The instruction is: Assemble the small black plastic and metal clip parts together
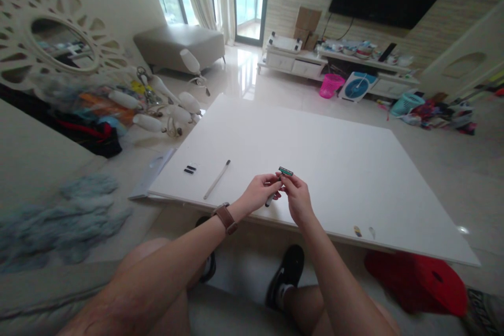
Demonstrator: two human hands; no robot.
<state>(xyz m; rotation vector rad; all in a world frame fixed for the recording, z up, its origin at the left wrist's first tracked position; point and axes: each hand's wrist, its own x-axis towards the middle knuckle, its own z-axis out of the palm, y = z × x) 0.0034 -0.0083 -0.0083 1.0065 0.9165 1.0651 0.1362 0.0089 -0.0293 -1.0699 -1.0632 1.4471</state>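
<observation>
Just above the near edge of the white table, a razor (285,171) with a green and black head is between my two hands. My left hand (262,190), below a brown wrist strap, is closed around its handle, whose dark lower end sticks out beneath the fingers. My right hand (298,197) pinches the razor close under the head. To the left lies a slim pale stick (217,179) with a dark tip. Beyond it are two small black pieces (189,169) in what looks like clear plastic.
The white table (334,168) spreads out before me. Near its front right edge lie a small yellowish piece (357,231) and a clear piece (372,232). A red object (421,281) is below that edge. Lamp parts (169,113) lie beyond the table's left side.
</observation>
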